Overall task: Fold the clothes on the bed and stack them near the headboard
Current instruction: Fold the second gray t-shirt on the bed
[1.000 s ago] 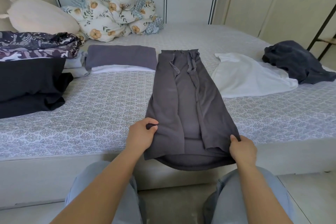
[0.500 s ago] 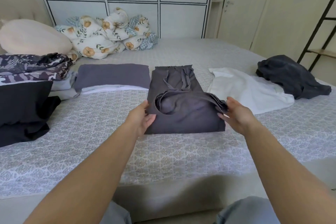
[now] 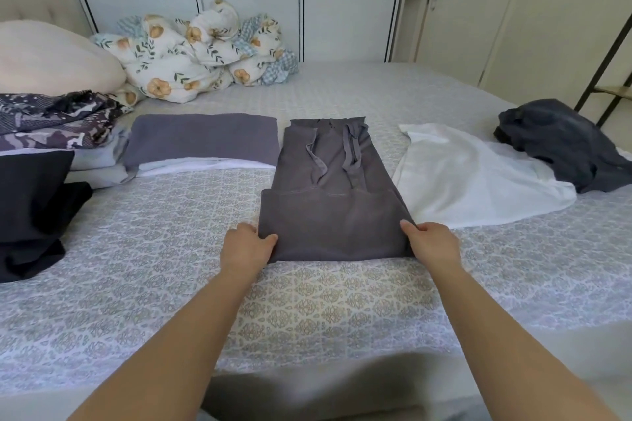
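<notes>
The left hand [image 3: 247,247] pinches the near left corner of the grey garment [image 3: 333,202], thumb on top and fingers tucked beneath; the right hand [image 3: 432,243] grips the near right corner, its fingertips hidden under the cloth. The garment lies folded in the middle of the bed [image 3: 307,301], its long axis running away from the person toward the cupboards [image 3: 246,3], drawstrings at the far end, the folded edge nearest. The bed wears a pale patterned cover; a floral quilt [image 3: 191,55] is bunched at the far side beside a cream pillow [image 3: 51,60]; doors stand at the right. To the left lie a folded purple piece [image 3: 205,138] over something white, a patterned pile [image 3: 54,121] and a black garment [image 3: 30,208], these last two cut off by the frame; to the right, touching the grey garment, a white shirt [image 3: 472,174], and on its far edge a dark crumpled item [image 3: 561,143] whose kind is unclear.
</notes>
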